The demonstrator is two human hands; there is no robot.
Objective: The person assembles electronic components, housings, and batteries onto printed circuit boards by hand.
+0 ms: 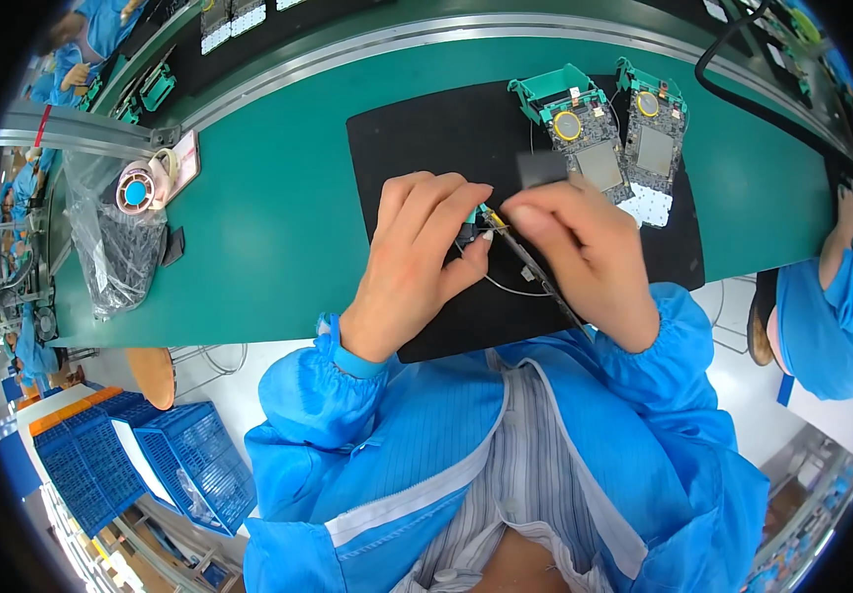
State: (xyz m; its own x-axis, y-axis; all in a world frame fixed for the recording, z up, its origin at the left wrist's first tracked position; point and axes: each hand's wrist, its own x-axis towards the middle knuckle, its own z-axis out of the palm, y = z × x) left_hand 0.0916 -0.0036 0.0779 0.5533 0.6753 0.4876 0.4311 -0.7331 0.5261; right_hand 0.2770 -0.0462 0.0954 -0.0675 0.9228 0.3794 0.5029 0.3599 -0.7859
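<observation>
My left hand (pixel 415 259) is closed on a circuit board (pixel 535 259), held tilted so that mostly its edge shows. A bit of green plastic and a yellow part are visible by its fingertips, and a thin light cable (pixel 515 291) loops below. Close beside, my right hand (pixel 593 255) is pinched and somewhat blurred. A small dark grey square piece (pixel 542 169) sticks up from its thumb and fingers. Both hands are above a black mat (pixel 417 138). Two more circuit boards, one (pixel 599 164) and another (pixel 655 150), lie at the mat's right with green plastic brackets at their far ends.
A tape roll (pixel 136 191) and a clear plastic bag (pixel 110 252) lie at the left of the green table (pixel 268 217). A metal rail (pixel 426 35) runs along the back. A black cable (pixel 733 84) hangs at the right. Blue crates (pixel 194 465) stand lower left; co-workers sit on both sides.
</observation>
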